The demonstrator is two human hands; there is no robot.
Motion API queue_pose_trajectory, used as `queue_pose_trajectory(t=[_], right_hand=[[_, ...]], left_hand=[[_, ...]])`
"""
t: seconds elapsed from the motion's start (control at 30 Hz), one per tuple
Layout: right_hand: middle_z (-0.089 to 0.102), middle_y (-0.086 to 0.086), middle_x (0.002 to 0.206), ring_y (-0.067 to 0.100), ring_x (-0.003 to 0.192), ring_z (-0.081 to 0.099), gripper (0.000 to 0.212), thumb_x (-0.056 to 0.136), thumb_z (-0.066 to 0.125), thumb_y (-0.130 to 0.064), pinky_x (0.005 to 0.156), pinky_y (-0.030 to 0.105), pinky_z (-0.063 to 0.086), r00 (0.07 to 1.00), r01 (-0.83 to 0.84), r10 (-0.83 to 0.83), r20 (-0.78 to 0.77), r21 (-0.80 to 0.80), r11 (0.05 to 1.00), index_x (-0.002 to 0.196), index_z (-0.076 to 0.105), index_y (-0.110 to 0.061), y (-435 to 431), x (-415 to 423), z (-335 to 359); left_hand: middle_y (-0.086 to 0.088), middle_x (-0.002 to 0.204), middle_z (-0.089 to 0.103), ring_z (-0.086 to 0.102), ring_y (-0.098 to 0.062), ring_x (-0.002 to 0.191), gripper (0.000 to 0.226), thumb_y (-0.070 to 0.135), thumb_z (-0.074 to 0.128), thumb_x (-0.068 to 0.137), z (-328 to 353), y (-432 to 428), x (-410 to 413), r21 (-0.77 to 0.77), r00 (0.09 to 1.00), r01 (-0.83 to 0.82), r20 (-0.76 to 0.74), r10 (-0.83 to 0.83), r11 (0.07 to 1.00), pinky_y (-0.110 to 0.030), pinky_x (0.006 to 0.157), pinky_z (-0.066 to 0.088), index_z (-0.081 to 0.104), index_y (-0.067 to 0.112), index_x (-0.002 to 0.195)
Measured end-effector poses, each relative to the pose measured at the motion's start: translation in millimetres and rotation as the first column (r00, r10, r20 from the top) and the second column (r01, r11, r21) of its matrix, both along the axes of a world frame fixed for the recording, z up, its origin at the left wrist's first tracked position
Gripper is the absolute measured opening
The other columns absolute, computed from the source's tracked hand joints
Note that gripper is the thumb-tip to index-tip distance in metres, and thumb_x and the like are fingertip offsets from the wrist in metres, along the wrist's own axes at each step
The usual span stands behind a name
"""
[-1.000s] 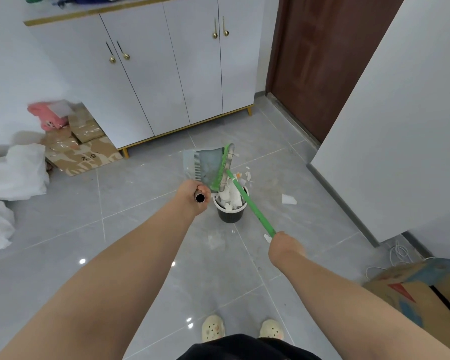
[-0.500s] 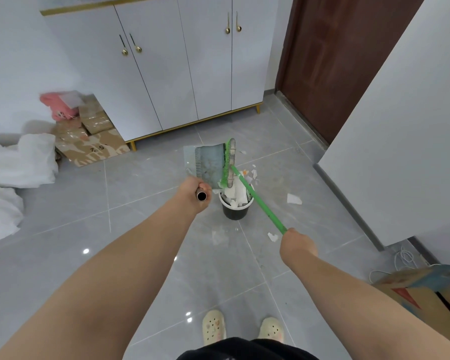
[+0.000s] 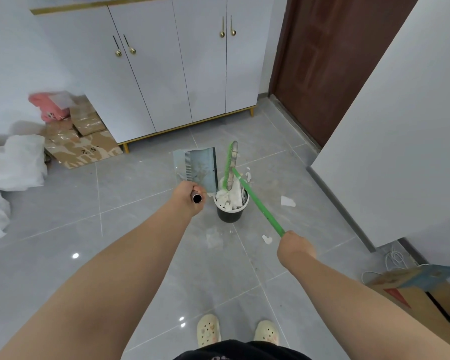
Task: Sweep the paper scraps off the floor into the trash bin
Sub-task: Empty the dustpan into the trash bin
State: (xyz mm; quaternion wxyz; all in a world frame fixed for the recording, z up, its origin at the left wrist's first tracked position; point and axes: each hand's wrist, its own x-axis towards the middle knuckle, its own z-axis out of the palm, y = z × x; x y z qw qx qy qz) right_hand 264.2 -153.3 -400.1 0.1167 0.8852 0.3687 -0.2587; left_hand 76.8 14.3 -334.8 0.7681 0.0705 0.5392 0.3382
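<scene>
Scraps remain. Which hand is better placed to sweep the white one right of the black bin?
Right: the right hand grips the green broom, its handle near that paper scrap; the left hand holds the grey dustpan.

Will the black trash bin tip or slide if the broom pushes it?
Probably light: the trash bin is small and holds crumpled paper. On the glossy floor it would likely slide; a high push might tip it.

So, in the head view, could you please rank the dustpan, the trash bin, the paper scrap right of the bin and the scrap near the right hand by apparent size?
1. Dustpan, though likely nearer the camera.
2. Trash bin, partly covered.
3. Scrap right of the bin.
4. Lower scrap, near the right hand.
</scene>
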Motion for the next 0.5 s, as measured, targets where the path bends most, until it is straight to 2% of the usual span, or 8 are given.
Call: queue_pose_trajectory(t=[0.37, 0.5], right_hand=[[0.057, 0.005, 0.124, 0.022, 0.115, 0.057, 0.035, 0.094, 0.050, -0.012, 0.088, 0.029, 0.048, 0.987, -0.141, 0.151, 0.057, -0.157, 0.977, 0.128, 0.045, -0.010, 40.2, -17.7, 4.7], [0.054, 0.003, 0.128, 0.022, 0.119, 0.055, 0.037, 0.097, 0.047, -0.019, 0.089, 0.030, 0.048, 0.962, -0.260, 0.274, 0.024, -0.247, 0.934, 0.133, 0.047, -0.010, 70.2, -26.7, 3.4]], left_hand=[[0.003, 0.033, 0.030, 0.030, -0.006, 0.021, 0.026, 0.003, 0.024, 0.098, -7.0, 21.6, -33.9, 0.017, 0.997, -0.069, 0.037, 0.069, 0.997, -0.012, 0.026, 0.025, 0.034, 0.013, 0.076], [0.003, 0.034, 0.030, 0.030, -0.006, 0.022, 0.026, 0.002, 0.024, 0.098, -16.4, 33.4, -41.9, 0.009, 0.998, -0.057, 0.003, 0.057, 0.998, -0.011, 0.027, 0.026, 0.034, 0.013, 0.077]])
